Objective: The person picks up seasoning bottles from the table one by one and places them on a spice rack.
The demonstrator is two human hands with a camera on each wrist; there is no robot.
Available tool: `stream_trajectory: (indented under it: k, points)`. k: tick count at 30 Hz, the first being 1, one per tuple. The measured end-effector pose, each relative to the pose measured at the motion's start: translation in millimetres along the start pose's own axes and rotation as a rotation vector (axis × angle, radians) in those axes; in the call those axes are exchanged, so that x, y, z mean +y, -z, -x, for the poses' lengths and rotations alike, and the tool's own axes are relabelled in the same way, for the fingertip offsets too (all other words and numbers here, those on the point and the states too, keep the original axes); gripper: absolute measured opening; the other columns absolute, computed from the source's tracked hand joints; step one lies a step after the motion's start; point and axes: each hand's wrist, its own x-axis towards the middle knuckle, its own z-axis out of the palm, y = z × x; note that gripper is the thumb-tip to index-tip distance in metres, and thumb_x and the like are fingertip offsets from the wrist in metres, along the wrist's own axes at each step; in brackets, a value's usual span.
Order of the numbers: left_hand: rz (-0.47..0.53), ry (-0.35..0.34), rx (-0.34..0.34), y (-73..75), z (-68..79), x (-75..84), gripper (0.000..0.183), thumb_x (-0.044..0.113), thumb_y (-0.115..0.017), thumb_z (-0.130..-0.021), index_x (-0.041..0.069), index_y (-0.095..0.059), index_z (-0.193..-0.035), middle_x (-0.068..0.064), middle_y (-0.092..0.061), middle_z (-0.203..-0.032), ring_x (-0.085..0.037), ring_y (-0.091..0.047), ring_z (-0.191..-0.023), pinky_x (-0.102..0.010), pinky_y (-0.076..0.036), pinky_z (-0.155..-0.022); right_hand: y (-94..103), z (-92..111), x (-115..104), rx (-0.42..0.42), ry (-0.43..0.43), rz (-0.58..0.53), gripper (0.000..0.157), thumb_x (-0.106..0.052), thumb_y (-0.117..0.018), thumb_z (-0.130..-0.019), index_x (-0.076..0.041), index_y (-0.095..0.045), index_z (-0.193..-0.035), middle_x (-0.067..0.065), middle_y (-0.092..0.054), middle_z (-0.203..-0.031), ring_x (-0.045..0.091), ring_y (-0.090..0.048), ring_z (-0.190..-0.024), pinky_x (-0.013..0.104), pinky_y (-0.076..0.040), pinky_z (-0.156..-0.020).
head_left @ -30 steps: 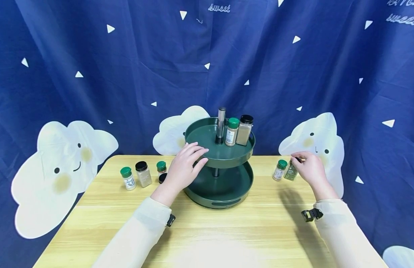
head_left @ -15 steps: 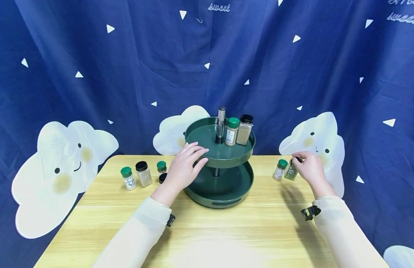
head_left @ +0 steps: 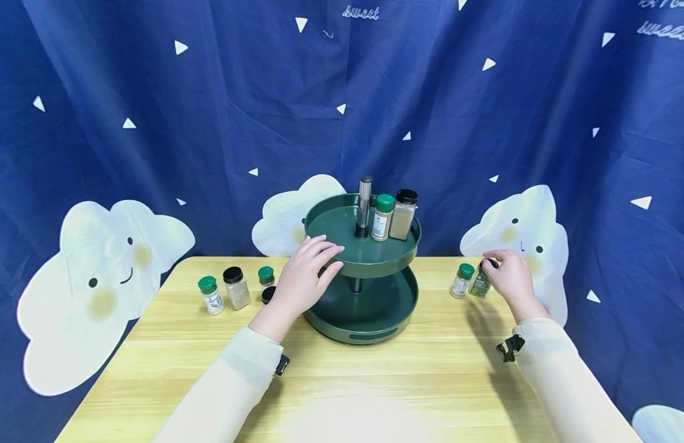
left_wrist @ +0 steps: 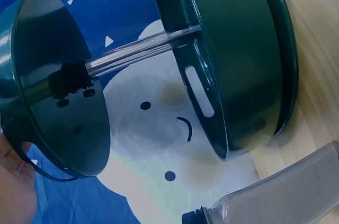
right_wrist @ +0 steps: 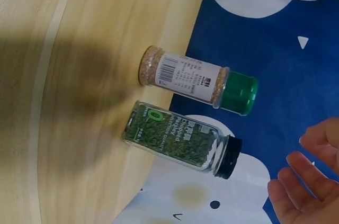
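In the head view my left hand (head_left: 304,277) rests at the front-left rim of a dark green two-tier turntable (head_left: 369,267), fingers loosely extended over the upper tray. In the left wrist view only part of that hand (left_wrist: 16,189) shows, beside the tray's handle slot. My right hand (head_left: 508,275) hovers by the black lid of a chopped parsley jar (right_wrist: 172,136). The right wrist view shows relaxed fingers (right_wrist: 304,173) apart from that lid. Next to the parsley stands a green-capped spice jar (right_wrist: 188,78) with pale granules. Both jars are upright on the table.
On the upper tray stand a green-capped jar (head_left: 382,218) and a black-capped jar (head_left: 403,215), right of the central post (head_left: 364,208). Left of the turntable are several jars, including a green-capped one (head_left: 211,296) and a black-capped one (head_left: 237,288). A blue curtain (head_left: 209,92) hangs behind the table.
My right wrist has shifted slightly up and to the left, with the hand staying by the parsley jar. The left hand, turntable and jars look unmoved.
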Motion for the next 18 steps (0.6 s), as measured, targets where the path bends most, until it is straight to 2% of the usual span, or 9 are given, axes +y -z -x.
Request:
stream_trajectory:
  k: [4, 6, 18]
  points:
    - [0.002, 0.001, -0.003, 0.2, 0.0, 0.3, 0.037, 0.037, -0.058, -0.102, 0.019, -0.065, -0.133, -0.001, -0.062, -0.135, -0.021, -0.042, -0.140, -0.039, -0.021, -0.123, -2.1, -1.3, 1.3, -0.008, -0.013, 0.000, 0.029, -0.013, -0.058, -0.096, 0.005, -0.069, -0.117, 0.031, -0.061, -0.124, 0.050, -0.056, -0.113, 0.063, -0.044, -0.094]
    - [0.004, 0.001, -0.002, 0.2, 0.0, 0.2, 0.037, 0.037, -0.058, -0.102, 0.019, -0.065, -0.133, -0.001, -0.062, -0.135, -0.021, -0.042, -0.140, -0.039, -0.021, -0.123, -3.8, -2.1, 2.0, -0.010, -0.014, 0.000, 0.030, -0.012, -0.058, -0.096, 0.006, -0.068, -0.118, 0.033, -0.060, -0.124, 0.051, -0.054, -0.116, 0.064, -0.042, -0.097]
    - [0.002, -0.002, -0.002, 0.3, -0.3, 0.3, 0.036, 0.037, -0.058, -0.102, 0.019, -0.066, -0.133, -0.002, -0.063, -0.133, -0.021, -0.043, -0.140, -0.039, -0.021, -0.123, -15.8, -8.9, 12.7, 0.007, -0.006, 0.013, 0.030, -0.010, -0.058, -0.096, 0.007, -0.066, -0.119, 0.033, -0.059, -0.122, 0.051, -0.053, -0.115, 0.065, -0.041, -0.099]
